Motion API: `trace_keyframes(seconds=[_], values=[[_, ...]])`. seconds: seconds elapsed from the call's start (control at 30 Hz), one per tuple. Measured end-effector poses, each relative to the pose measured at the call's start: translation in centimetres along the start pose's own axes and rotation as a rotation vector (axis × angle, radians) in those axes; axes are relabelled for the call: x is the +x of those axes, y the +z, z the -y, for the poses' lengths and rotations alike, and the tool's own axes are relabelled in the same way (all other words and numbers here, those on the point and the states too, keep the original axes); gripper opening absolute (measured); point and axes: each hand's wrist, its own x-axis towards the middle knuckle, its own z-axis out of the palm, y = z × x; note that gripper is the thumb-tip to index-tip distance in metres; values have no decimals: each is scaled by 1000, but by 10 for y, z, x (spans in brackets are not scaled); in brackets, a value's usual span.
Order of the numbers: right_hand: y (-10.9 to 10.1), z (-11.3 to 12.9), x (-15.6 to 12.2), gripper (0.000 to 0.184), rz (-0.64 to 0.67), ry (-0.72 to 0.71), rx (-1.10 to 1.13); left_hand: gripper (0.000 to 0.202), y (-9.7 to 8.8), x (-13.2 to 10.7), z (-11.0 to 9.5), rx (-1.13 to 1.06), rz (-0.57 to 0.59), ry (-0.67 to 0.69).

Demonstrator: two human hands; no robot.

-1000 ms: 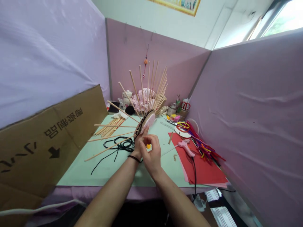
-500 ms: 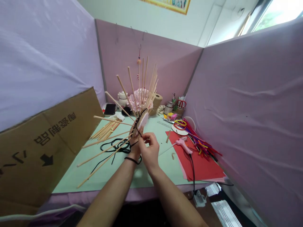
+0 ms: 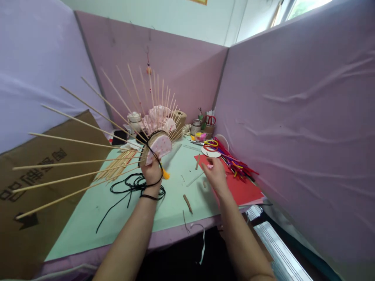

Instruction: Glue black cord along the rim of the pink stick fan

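My left hand is closed around the base of a fan-shaped frame: a pink patterned half-disc edged with black cord, from which several long bamboo sticks spread up and to the left. The black cord runs from the disc over my wrist to a loose tangle on the green table. My right hand has reached right over the edge of the red paper, fingers curled down where the pink glue gun lay; its fingers hide what they touch.
A cardboard box stands at the left. Spare bamboo sticks lie on the table. Pipe cleaners, scissors, jars and a twine roll crowd the back right. Purple partitions enclose the desk. Small stick pieces lie near the front edge.
My right hand has let go of the cord at the disc and moved right to the red paper. The frame has turned, its sticks now fanning leftward; the camera view shifted left and down.
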Motion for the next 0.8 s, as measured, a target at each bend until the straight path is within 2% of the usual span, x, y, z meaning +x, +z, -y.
trace_keyframes(seconds=[0.1, 0.17, 0.23, 0.3, 0.4, 0.47, 0.57, 0.67, 0.73, 0.8], values=[[-24, -32, 6, 43, 61, 104, -453, 39, 6, 0, -3, -134, -79, -107], [-30, -46, 8, 47, 160, 206, -589, 39, 8, -1, -7, -176, -84, -150], [-28, -55, 9, 47, 237, 250, -620, 38, 8, -1, -9, -187, -91, -179], [-21, -60, 11, 49, 245, 247, -605, 36, 7, -1, -8, -171, -96, -190], [-10, -63, 13, 53, 175, 230, -562, 36, 6, 0, -5, -153, -85, -184], [-6, -63, 13, 49, 149, 223, -538, 36, 5, 1, -3, -147, -82, -176], [-9, -62, 13, 40, 127, 202, -518, 37, 5, 1, -3, -132, -74, -160], [-19, -58, 13, 40, 90, 179, -481, 38, 7, 0, -5, -116, -83, -167], [-26, -53, 13, 41, 36, 165, -338, 39, 7, -1, -3, -112, -94, -180], [-30, -43, 12, 44, -12, 154, -61, 42, 6, -2, 1, -121, -82, -181]])
